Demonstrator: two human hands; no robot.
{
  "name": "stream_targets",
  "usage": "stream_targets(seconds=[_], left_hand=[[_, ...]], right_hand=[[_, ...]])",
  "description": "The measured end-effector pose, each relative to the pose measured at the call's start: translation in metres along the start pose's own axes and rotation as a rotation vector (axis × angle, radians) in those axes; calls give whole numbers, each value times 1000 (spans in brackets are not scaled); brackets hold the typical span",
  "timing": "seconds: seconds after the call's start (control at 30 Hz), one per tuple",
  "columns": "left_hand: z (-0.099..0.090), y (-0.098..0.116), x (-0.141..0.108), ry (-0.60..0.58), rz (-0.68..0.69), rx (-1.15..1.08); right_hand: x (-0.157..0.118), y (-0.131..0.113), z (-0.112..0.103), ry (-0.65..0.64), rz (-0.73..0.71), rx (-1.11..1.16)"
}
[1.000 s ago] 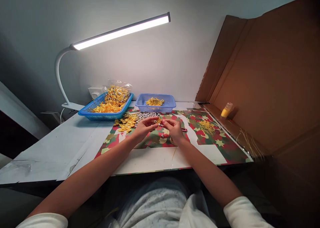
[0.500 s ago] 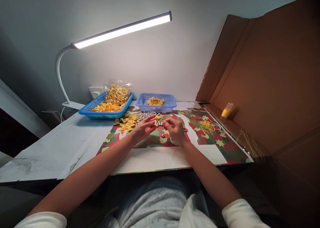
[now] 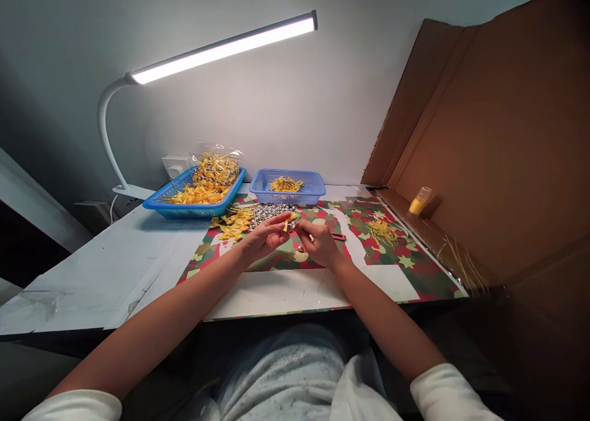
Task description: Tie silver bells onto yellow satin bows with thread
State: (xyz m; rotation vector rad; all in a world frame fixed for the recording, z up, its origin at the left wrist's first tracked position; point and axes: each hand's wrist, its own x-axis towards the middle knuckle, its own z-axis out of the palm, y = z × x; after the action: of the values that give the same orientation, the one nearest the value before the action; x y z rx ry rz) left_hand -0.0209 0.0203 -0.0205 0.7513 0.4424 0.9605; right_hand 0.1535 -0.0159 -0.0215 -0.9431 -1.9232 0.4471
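My left hand point(image 3: 266, 236) pinches a yellow ribbon bow point(image 3: 286, 225) between thumb and fingers, above the middle of the patterned sheet. Close against the bow is a small silver bell point(image 3: 292, 225). My right hand point(image 3: 318, 241) is closed, its fingertips meeting the bell and bow; what exactly they grip is too small to make out. Just behind the hands lies a pile of silver bells point(image 3: 271, 211), with yellow bows point(image 3: 234, 223) to its left. One loose bell point(image 3: 301, 247) rests on the sheet between my hands. A pink-handled tool point(image 3: 339, 236) is partly hidden behind my right hand.
A blue basket point(image 3: 193, 212) of yellow bows stands at the back left, and a smaller basket point(image 3: 288, 198) holds yellow cords. Loose yellow cords point(image 3: 383, 231) lie to the right. A lamp point(image 3: 225, 48) hangs overhead; cardboard point(image 3: 483, 132) walls the right side, with a yellow-filled bottle point(image 3: 420, 201).
My right hand has shifted slightly left, its fingertips now against the bell and bow. More of the pink-handled tool shows. My left hand keeps its hold on the bow.
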Motion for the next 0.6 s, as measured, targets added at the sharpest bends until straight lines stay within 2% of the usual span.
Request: stream_targets(seconds=[0.6], left_hand=[[-1,0,-2,-11,0,57]], right_hand=[[0,1,1,-6,-46,-47]])
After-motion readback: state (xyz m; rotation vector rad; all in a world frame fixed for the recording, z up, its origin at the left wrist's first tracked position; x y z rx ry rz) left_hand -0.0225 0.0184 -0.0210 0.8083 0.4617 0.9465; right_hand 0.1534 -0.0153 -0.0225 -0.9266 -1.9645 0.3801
